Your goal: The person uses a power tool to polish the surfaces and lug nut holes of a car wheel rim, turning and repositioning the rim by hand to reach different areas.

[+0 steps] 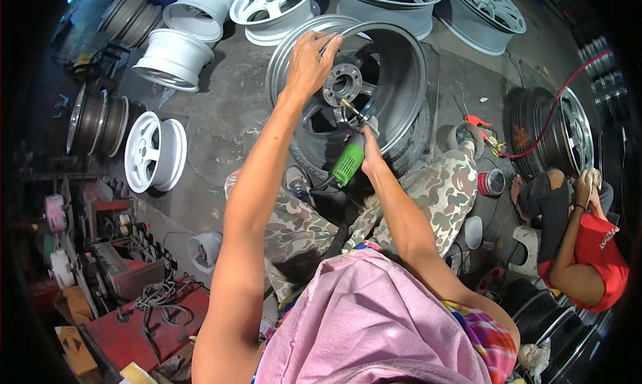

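Note:
A bare grey alloy wheel rim (393, 73) lies tilted in front of my knees, hollow side up. Beneath its lower edge shows a black tyre (412, 151). My left hand (312, 63) rests on the far left lip of the rim, thumb and fingers bent over the edge. My right hand (371, 148) grips a green electric die grinder (349, 161) by its front part. The grinder's brass-coloured tip (346, 103) points into the rim, just below the hub (343, 85); whether it touches the metal I cannot tell.
White rims (155, 151) and grey rims (386, 10) stand around. At right lie a red-handled air gun (476, 121) with a red hose (546, 123), a paint can (491, 182) and a chrome-faced wheel (576, 128), touched by a seated person in red (597, 258). Red machinery (145, 324) fills the lower left.

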Demonstrator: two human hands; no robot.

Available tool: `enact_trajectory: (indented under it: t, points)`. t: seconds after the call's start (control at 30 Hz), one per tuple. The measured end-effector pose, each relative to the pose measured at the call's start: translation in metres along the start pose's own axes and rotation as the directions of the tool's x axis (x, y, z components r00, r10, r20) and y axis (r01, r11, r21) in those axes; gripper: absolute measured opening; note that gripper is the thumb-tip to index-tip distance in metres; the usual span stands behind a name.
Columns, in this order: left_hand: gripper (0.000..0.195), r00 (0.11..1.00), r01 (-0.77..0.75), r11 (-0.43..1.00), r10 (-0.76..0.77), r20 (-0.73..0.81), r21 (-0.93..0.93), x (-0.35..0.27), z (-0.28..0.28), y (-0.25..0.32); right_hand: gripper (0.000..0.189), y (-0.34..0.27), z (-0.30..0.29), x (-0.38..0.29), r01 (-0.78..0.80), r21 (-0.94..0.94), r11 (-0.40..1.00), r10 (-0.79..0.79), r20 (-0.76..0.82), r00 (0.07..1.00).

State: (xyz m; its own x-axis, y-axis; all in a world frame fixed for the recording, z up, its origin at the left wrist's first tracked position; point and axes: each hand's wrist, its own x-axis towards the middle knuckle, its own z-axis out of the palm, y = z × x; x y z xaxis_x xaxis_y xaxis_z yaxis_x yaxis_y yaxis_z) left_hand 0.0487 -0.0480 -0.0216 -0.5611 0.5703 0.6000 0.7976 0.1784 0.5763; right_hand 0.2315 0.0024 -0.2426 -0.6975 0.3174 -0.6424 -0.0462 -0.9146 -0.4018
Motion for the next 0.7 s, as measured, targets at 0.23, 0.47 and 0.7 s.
enact_trajectory:
  t: [0.23, 0.47, 0.7]
  points:
    - [0.032, 1.000, 0.000, 1.000, 0.000, 0.011, 0.005, 0.000, 0.001, 0.001, 0.029, -0.005, 0.001, -0.005, 0.001, 0.027, 1.000, -0.001, -0.009, 1.000]
    - [0.031, 1.000, 0.001, 1.000, -0.001, 0.017, 0.013, 0.001, 0.001, 0.003, 0.031, 0.001, 0.000, -0.002, -0.061, 0.063, 0.996, 0.058, 0.042, 0.997]
    - [0.032, 1.000, -0.014, 1.000, 0.013, 0.024, 0.017, 0.001, 0.000, -0.002, 0.032, 0.000, -0.005, 0.003, -0.086, 0.091, 0.992, 0.083, 0.034, 0.996]
